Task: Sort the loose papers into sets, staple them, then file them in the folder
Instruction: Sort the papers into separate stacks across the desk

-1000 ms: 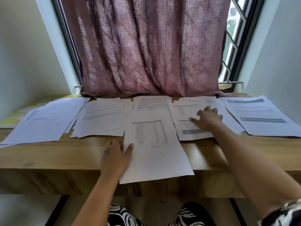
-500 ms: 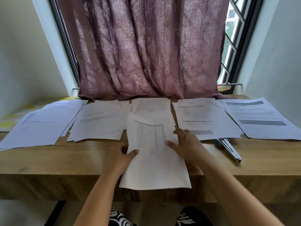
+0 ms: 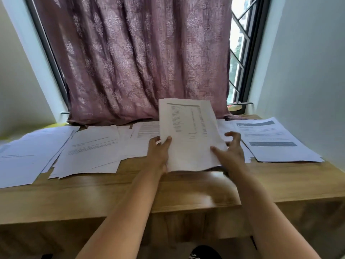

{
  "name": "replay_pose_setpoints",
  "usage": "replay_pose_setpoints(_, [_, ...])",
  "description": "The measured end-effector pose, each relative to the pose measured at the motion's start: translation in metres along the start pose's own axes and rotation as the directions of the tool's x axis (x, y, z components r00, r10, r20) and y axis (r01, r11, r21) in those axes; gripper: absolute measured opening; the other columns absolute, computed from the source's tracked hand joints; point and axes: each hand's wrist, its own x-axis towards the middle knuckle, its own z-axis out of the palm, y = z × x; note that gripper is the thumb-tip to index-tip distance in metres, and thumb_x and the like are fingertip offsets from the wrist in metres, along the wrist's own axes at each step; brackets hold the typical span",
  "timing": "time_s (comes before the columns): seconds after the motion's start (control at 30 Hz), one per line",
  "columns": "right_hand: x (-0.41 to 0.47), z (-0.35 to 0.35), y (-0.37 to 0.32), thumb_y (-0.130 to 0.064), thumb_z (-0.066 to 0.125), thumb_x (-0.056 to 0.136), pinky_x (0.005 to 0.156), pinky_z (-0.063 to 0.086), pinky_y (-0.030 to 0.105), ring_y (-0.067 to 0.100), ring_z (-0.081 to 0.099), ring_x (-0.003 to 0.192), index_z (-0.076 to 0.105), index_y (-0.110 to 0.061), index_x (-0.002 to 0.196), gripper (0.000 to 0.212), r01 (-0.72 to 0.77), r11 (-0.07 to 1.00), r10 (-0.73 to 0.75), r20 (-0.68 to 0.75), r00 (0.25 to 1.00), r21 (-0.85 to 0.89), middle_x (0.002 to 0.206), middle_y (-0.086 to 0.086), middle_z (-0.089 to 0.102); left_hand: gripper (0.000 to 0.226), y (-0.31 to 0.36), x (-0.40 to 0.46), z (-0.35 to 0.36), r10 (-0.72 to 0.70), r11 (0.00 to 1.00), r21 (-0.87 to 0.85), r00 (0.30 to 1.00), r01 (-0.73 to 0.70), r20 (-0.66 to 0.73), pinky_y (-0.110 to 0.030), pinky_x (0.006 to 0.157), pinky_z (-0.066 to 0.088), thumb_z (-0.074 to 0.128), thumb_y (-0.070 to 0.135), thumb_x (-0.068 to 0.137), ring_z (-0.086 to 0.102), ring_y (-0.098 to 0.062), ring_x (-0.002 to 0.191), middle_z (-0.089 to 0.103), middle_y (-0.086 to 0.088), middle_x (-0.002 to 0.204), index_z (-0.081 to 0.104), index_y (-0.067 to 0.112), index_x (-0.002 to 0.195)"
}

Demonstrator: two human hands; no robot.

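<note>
A set of white sheets with a printed table (image 3: pixel 188 135) stands tilted up above the middle of the wooden table (image 3: pixel 130 195). My left hand (image 3: pixel 158 154) grips its lower left edge, thumb on the front. At the lower right edge is my right hand (image 3: pixel 229 152), thumb on the paper and fingers spread and loosely curled behind it. Other paper piles lie along the back: far left (image 3: pixel 28 156), left of centre (image 3: pixel 91 148), centre (image 3: pixel 147 129) and right (image 3: pixel 270 141). The stapler and the folder are hidden.
A mauve curtain (image 3: pixel 134 58) hangs over the window behind the table. Barred window panes (image 3: pixel 240 53) show at the right, with white walls on both sides. The table's front edge runs near my forearms.
The tabled sheets, flat on the table a second ago, are lifted upright. My right hand left the right-centre pile and came to the set's right edge. The stapler seen half a second ago is hidden.
</note>
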Motion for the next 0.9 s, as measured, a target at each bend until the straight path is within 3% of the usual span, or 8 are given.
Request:
replay_pose_setpoints(0.1, [0.041, -0.018, 0.011, -0.022, 0.075, 0.082, 0.077, 0.042, 0.031, 0.026, 0.055, 0.101, 0.044, -0.012, 0.111, 0.043, 0.016, 0.965, -0.044, -0.101, 0.994, -0.261, 0.113, 0.008, 0.058, 0.089, -0.016, 0.007, 0.031, 0.131, 0.946, 0.293, 0.99, -0.138, 0.045, -0.034, 0.091, 0.051, 0.079, 0.011, 0.079, 0.057, -0.018, 0.103, 0.053, -0.004, 0.12, 0.019, 0.028, 0.143])
replay_pose_setpoints(0.2, [0.066, -0.029, 0.027, -0.03, 0.077, 0.08, 0.08, 0.038, 0.031, 0.027, 0.052, 0.103, 0.046, -0.008, 0.108, 0.048, -0.023, 0.918, -0.004, -0.067, 0.998, -0.396, 0.116, 0.015, 0.056, 0.101, -0.036, 0.012, 0.049, 0.272, 0.778, 0.552, 0.953, -0.3, 0.135, -0.034, 0.102, 0.045, 0.081, 0.012, 0.076, 0.048, -0.022, 0.117, 0.034, -0.009, 0.136, 0.012, 0.025, 0.149])
replay_pose_setpoints(0.3, [0.067, -0.04, 0.031, -0.048, 0.076, 0.076, 0.095, 0.035, 0.036, 0.031, 0.044, 0.117, 0.043, -0.01, 0.12, 0.068, -0.036, 0.855, 0.015, -0.045, 0.999, -0.517, 0.126, 0.017, 0.044, 0.082, -0.055, 0.007, 0.056, 0.336, 0.338, 0.869, 0.909, -0.362, 0.248, -0.036, 0.098, 0.044, 0.076, 0.028, 0.081, 0.037, -0.029, 0.125, 0.02, -0.011, 0.141, 0.025, 0.017, 0.145])
replay_pose_setpoints(0.37, [0.05, -0.054, 0.025, -0.057, 0.077, 0.07, 0.103, 0.034, 0.04, 0.032, 0.04, 0.123, 0.038, -0.018, 0.13, 0.082, -0.066, 0.844, 0.065, -0.021, 0.998, -0.532, 0.13, 0.015, 0.039, 0.067, -0.06, -0.006, 0.06, 0.458, 0.129, 0.913, 0.84, -0.388, 0.292, -0.032, 0.089, 0.048, 0.07, 0.049, 0.081, 0.038, -0.025, 0.122, 0.03, -0.008, 0.138, 0.039, 0.019, 0.133])
replay_pose_setpoints(0.5, [-0.011, -0.077, 0.032, -0.046, 0.089, 0.06, 0.072, 0.043, 0.022, 0.013, 0.056, 0.096, 0.048, -0.029, 0.115, 0.071, -0.025, 0.849, 0.166, 0.222, 0.961, -0.527, 0.103, -0.004, 0.055, 0.078, -0.067, -0.021, 0.062, 0.257, 0.16, 0.886, 0.885, -0.434, 0.387, -0.027, 0.096, 0.039, 0.065, 0.072, 0.072, 0.032, -0.018, 0.125, 0.03, 0.002, 0.136, 0.04, 0.03, 0.132])
replay_pose_setpoints(0.57, [-0.023, -0.076, 0.044, -0.032, 0.087, 0.067, 0.065, 0.039, 0.017, 0.009, 0.055, 0.086, 0.052, -0.025, 0.108, 0.055, 0.012, 0.845, 0.104, 0.187, 0.977, -0.535, 0.1, -0.005, 0.057, 0.071, -0.07, -0.022, 0.065, 0.186, 0.198, 0.881, 0.899, -0.43, 0.397, -0.03, 0.102, 0.038, 0.066, 0.065, 0.077, 0.034, -0.02, 0.127, 0.035, 0.0, 0.136, 0.043, 0.029, 0.134])
replay_pose_setpoints(0.7, [-0.018, -0.079, 0.06, -0.02, 0.075, 0.081, 0.077, 0.041, 0.024, 0.018, 0.054, 0.093, 0.058, -0.016, 0.113, 0.037, -0.036, 0.825, 0.019, -0.035, 0.999, -0.564, 0.11, 0.004, 0.061, 0.054, -0.072, -0.017, 0.078, 0.265, 0.222, 0.864, 0.88, -0.453, 0.393, -0.035, 0.099, 0.045, 0.063, 0.042, 0.091, 0.044, -0.024, 0.126, 0.048, -0.005, 0.136, 0.043, 0.025, 0.139])
replay_pose_setpoints(0.9, [-0.01, -0.089, 0.074, -0.019, 0.065, 0.088, 0.092, 0.041, 0.036, 0.032, 0.047, 0.113, 0.053, -0.011, 0.119, 0.034, -0.144, 0.793, 0.006, -0.229, 0.973, -0.592, 0.12, 0.015, 0.053, 0.043, -0.075, -0.012, 0.092, 0.409, 0.103, 0.848, 0.799, -0.52, 0.44, -0.031, 0.091, 0.049, 0.064, 0.034, 0.092, 0.057, -0.021, 0.113, 0.063, -0.004, 0.124, 0.053, 0.019, 0.131])
